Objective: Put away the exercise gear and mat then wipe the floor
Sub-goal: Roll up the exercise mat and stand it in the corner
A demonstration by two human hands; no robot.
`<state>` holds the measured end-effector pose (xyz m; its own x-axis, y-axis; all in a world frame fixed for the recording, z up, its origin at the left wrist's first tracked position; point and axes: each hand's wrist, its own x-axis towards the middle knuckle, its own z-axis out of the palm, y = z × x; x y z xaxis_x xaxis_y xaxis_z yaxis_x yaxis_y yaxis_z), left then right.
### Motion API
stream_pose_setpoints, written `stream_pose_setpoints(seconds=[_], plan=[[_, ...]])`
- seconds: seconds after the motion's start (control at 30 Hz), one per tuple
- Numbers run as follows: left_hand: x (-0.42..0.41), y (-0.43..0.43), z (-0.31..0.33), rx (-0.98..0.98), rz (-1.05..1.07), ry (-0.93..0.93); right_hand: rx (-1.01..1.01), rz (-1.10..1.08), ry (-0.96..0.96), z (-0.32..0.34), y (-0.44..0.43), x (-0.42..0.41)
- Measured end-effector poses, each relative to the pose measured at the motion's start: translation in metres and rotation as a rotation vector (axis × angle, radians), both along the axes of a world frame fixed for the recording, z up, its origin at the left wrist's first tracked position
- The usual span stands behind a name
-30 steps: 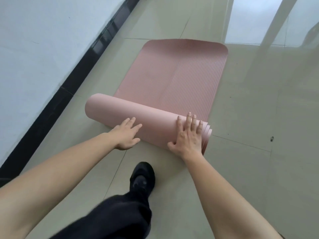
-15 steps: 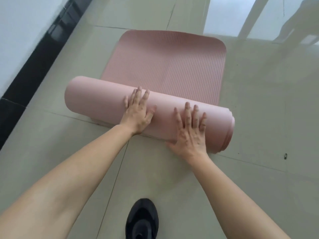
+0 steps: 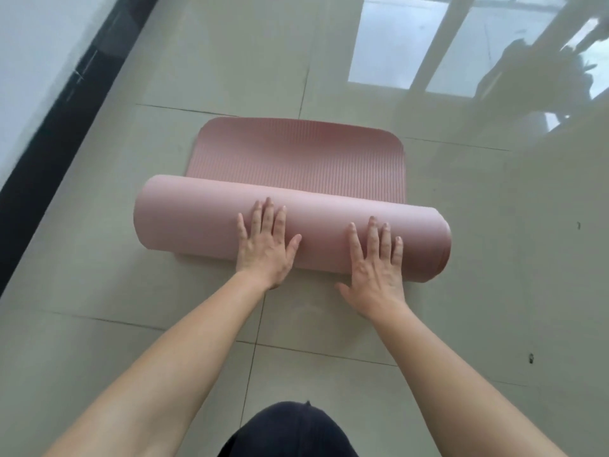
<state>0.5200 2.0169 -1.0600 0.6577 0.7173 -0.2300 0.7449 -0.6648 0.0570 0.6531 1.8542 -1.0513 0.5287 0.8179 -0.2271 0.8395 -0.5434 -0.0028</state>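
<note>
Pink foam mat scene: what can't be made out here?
Head view: inner coils of the pink ribbed foam mat, hidden by its outer wrap.
Palms of the left hand and right hand, pressed onto the roll.
Small dark specks on the glossy tiled floor, too small.
Dark-clothed knee, cut by the bottom edge.

An indoor room with a glossy tiled floor [image 3: 494, 291]
We see a white wall [image 3: 29, 61] edged by black skirting [image 3: 62, 120], a window's reflection [image 3: 395, 44] on the pale tiles, and a pink exercise mat [image 3: 296, 156]; home or gym, we cannot tell.
</note>
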Motion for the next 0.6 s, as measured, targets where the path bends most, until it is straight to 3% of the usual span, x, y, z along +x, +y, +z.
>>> stream_pose_setpoints(seconds=[0.2,0.33,0.5,0.6], plan=[[0.053,0.058,-0.002,-0.027,-0.017,-0.034,0.035,0.084,0.032,-0.013,0.039,0.042],[0.09,0.101,-0.01,0.079,0.046,-0.056,-0.005,0.123,0.119,-0.023,0.102,0.092],[0.115,0.113,0.028,0.154,0.031,0.011,0.022,0.138,0.183,0.017,0.154,0.147],[0.126,0.12,0.042,0.051,0.038,0.15,0.161,0.067,0.259,0.032,0.172,0.176]])
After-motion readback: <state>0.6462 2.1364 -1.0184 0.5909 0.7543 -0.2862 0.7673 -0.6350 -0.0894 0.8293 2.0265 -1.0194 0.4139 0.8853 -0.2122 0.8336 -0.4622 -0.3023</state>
